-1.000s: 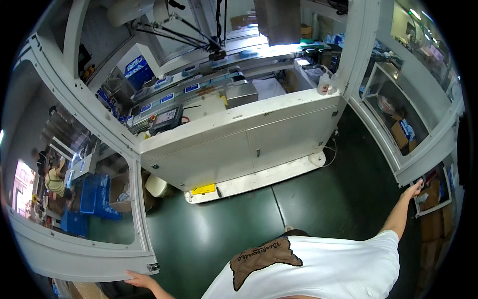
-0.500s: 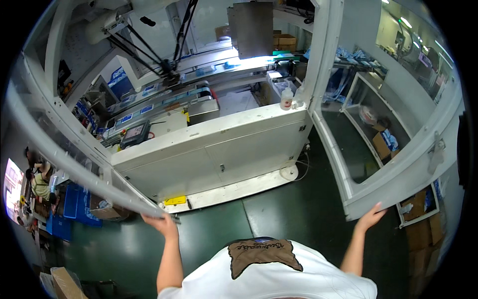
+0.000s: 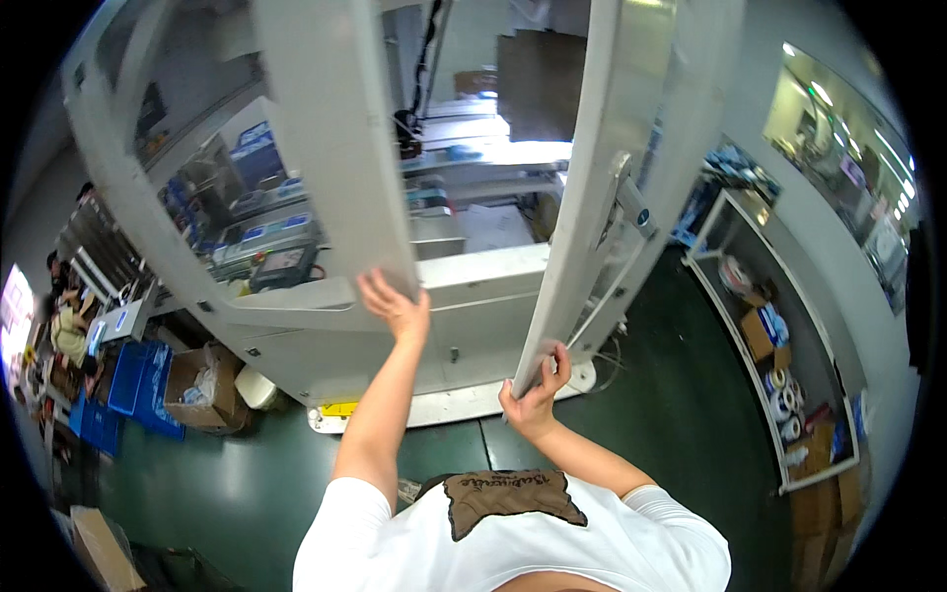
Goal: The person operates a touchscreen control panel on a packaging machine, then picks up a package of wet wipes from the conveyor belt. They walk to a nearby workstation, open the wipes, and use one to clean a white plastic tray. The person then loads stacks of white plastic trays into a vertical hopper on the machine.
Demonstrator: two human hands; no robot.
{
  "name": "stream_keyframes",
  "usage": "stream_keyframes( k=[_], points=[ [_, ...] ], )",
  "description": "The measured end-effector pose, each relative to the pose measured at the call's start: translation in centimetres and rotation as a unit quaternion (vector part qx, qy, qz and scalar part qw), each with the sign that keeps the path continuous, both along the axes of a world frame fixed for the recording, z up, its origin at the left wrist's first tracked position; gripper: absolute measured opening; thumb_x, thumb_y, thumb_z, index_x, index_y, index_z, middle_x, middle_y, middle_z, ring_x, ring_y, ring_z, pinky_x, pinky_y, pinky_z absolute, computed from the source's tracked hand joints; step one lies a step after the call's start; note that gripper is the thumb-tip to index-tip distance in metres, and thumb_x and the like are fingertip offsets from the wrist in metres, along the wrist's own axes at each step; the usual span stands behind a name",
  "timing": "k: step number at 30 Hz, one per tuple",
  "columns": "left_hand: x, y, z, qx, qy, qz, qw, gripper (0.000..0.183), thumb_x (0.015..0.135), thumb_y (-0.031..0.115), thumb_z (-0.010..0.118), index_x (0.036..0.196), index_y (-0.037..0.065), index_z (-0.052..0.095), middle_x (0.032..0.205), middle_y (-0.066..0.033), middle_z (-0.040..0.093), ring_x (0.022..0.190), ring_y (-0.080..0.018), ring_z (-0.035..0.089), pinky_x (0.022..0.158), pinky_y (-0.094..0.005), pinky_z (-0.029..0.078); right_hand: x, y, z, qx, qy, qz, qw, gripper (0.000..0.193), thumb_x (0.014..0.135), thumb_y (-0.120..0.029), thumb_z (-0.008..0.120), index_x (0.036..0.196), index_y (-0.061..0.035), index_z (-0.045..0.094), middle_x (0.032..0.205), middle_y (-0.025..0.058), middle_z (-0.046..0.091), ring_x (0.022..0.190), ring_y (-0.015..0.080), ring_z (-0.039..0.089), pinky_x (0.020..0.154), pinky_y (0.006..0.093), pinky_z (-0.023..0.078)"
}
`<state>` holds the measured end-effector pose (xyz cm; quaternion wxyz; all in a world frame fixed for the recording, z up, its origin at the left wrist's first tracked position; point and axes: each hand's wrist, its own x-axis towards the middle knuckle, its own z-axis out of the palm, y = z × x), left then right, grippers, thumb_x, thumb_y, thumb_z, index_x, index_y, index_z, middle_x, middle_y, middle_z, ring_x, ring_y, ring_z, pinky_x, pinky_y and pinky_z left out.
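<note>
Two white-framed doors with clear panels stand partly swung out from a large machine enclosure. My left hand (image 3: 397,311) rests against the lower free edge of the left door (image 3: 340,148), its fingers spread on the frame. At the lower corner of the right door (image 3: 582,178), my right hand (image 3: 538,397) grips the frame edge between thumb and fingers. A handle or latch (image 3: 631,202) sits on the right door. Through the gap between them show a dark machine arm (image 3: 407,128), a grey metal panel (image 3: 541,84) and brightly lit conveyor parts.
The enclosure's white base (image 3: 454,407) juts out at floor level, with a yellow object (image 3: 339,408) on it. Blue crates (image 3: 138,380) and a cardboard box (image 3: 182,395) stand at left. A shelf rack (image 3: 725,296) with boxes and rolls lines the right wall.
Both doors have swung inward from wide apart, leaving a narrow gap. My hands have moved forward and toward each other with them; the view has shifted slightly.
</note>
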<state>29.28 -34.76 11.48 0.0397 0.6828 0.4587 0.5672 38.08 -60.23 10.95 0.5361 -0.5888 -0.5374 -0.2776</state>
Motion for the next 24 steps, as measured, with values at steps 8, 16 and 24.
stream_keyframes(
  k=[8,16,24],
  points=[
    [-11.1,11.2,3.8,-0.082,0.358,-0.225,0.902,0.097,0.068,0.028,0.080,0.148,0.018,0.027,0.157,-0.0149,0.014,0.144,-0.0405,0.013,0.109,-0.0606,0.027,-1.5,20.9,-0.4,0.040,0.019,-0.121,0.992,0.085,0.075,-0.016,0.070,0.144,-0.0082,0.021,0.149,0.0223,0.019,0.140,0.0423,0.017,0.112,0.0534,0.017],
    [-26.6,17.7,-3.1,-0.103,0.264,-0.363,0.888,0.054,0.078,0.018,0.069,0.128,0.016,0.048,0.156,-0.0108,0.020,0.144,-0.0365,0.018,0.105,-0.0594,0.034,5.4,37.9,-3.4,0.051,0.041,-0.233,0.970,0.071,0.095,-0.045,0.053,0.147,-0.0036,0.028,0.149,0.0299,0.023,0.137,0.0458,0.024,0.110,0.0551,0.024],
    [-59.5,24.4,-14.8,-0.349,0.162,-0.228,0.895,0.047,0.078,0.014,0.067,0.124,0.008,0.055,0.141,-0.0171,0.044,0.123,-0.0362,0.049,0.104,-0.0417,0.042,5.6,46.6,-7.8,0.040,-0.111,-0.400,0.909,0.061,0.098,-0.047,0.043,0.144,-0.0070,0.036,0.147,0.0311,0.026,0.131,0.0505,0.032,0.105,0.0592,0.032]
  ],
)
